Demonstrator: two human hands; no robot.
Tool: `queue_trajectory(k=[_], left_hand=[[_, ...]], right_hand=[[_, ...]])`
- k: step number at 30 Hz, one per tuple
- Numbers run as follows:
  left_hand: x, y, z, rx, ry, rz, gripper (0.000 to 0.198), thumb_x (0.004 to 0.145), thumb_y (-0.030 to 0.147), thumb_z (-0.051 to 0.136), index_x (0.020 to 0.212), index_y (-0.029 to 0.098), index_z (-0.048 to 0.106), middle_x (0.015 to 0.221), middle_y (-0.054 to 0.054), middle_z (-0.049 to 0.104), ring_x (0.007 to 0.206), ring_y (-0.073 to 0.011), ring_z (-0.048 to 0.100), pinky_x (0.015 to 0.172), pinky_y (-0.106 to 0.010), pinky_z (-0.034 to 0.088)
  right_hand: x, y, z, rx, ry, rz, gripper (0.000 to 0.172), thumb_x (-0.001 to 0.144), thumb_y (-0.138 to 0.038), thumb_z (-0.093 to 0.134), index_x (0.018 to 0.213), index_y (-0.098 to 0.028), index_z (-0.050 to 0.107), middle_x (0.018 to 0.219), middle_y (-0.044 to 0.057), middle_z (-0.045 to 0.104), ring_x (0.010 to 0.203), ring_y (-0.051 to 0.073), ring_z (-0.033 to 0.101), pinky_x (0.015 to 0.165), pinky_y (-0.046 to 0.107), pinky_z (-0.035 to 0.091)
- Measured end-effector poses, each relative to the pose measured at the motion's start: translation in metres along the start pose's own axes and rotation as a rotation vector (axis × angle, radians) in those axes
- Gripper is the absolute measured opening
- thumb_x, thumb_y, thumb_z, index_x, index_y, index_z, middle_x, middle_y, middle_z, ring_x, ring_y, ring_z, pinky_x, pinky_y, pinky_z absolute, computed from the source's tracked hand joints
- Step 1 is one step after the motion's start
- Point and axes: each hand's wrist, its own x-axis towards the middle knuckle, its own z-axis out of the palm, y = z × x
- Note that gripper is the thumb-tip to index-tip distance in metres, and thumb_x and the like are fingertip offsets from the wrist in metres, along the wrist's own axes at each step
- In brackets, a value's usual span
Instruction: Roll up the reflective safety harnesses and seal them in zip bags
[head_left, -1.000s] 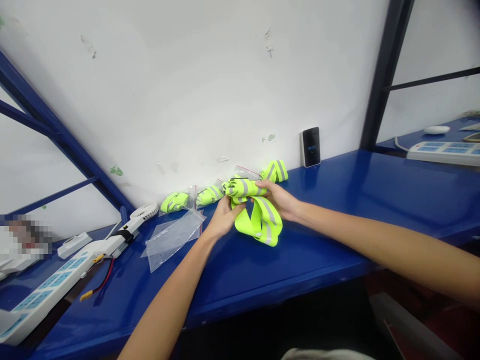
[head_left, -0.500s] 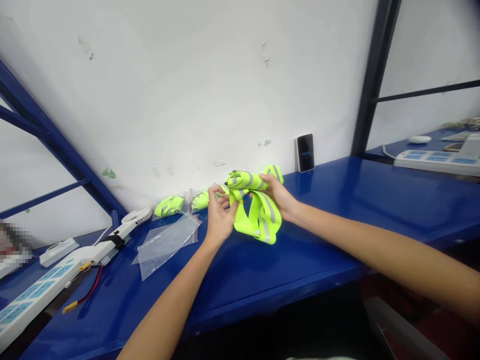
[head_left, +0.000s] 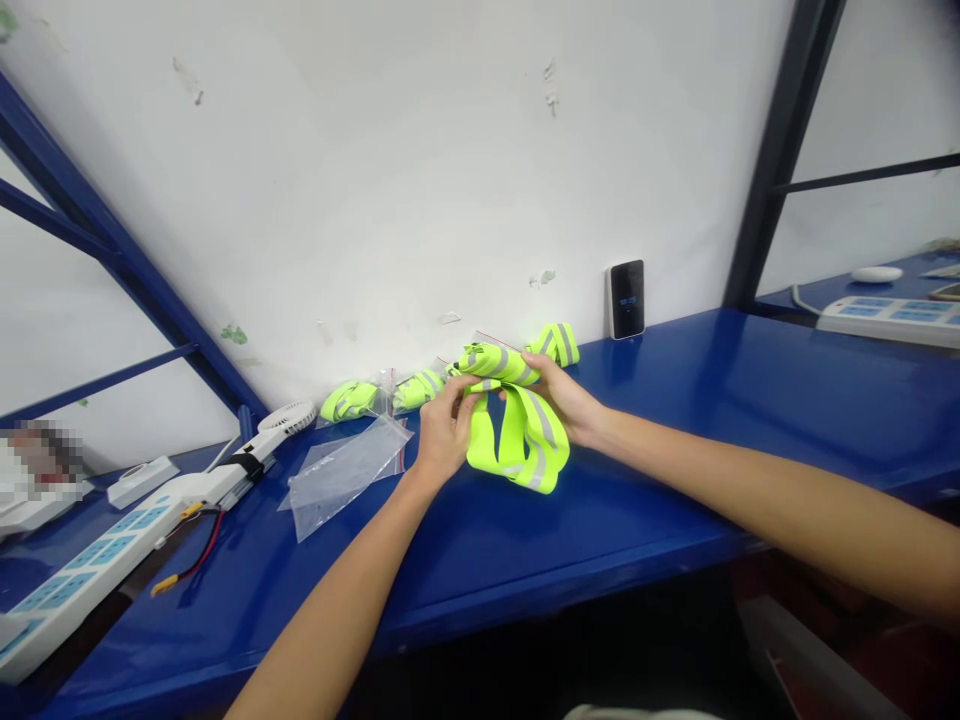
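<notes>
Between my hands is a neon yellow reflective strap (head_left: pixel 551 430) with silver-grey stripes, its upper part gathered in a roll and a loop hanging below. My left hand (head_left: pixel 448 425) is closed, pinching the strap at its left side with thumb and fingers. On the right side, my right hand (head_left: pixel 562 398) grips the rolled part, thumb on top; its other fingers are mostly hidden behind the strap. Behind it, along the wall, lie a bagged yellow bundle (head_left: pixel 351 400), another bundle (head_left: pixel 418 390) and a folded yellow strap piece (head_left: pixel 556 344).
Clear zip bags (head_left: pixel 349 475) lie left of my hands on the blue table (head_left: pixel 637 500). Further left are a small white fan (head_left: pixel 289 415), a power strip (head_left: pixel 112 548) and a red-black cable (head_left: pixel 206 550). A black-faced device (head_left: pixel 626 300) leans on the wall.
The camera view has shifted, so the scene sits slightly further right. My left fingers have closed in on the strap's upper edge, and the hanging loop has spread wider.
</notes>
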Motion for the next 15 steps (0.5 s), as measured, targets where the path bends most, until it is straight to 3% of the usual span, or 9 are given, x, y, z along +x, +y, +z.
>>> queue_trajectory(k=[6,12,15], left_hand=[[0.0008,-0.0046,-0.0088,0.191,-0.097,0.038,0.018,0.092,0.031,0.048,0.094,0.022,0.063,0.079,-0.001,0.064,0.067,-0.0145,0.056,0.066,-0.026,0.04],[-0.0029,-0.0044,-0.0043,0.074,-0.155,-0.052,0.015,0.092,0.033,0.049,0.099,0.02,0.054,0.079,-0.002,0.065,0.067,-0.0155,0.062,0.059,-0.024,0.041],[-0.005,-0.0017,-0.0019,-0.007,-0.204,-0.07,0.024,0.088,0.029,0.055,0.109,0.021,0.048,0.08,-0.002,0.064,0.071,-0.0153,0.063,0.065,-0.024,0.046]], right_hand=[[0.0001,0.0044,-0.0005,-0.034,0.008,0.032,0.028,0.092,-0.043,0.049,0.1,-0.019,0.061,0.071,0.005,0.069,0.061,0.019,0.064,0.063,0.032,0.055],[-0.0003,0.0036,-0.0004,-0.046,0.025,0.087,0.03,0.093,-0.044,0.046,0.097,-0.018,0.06,0.065,0.005,0.068,0.056,0.02,0.063,0.06,0.033,0.054],[0.0014,0.0031,-0.0033,-0.046,0.029,0.079,0.033,0.092,-0.046,0.046,0.096,-0.017,0.062,0.063,0.004,0.068,0.054,0.019,0.062,0.061,0.033,0.055]])
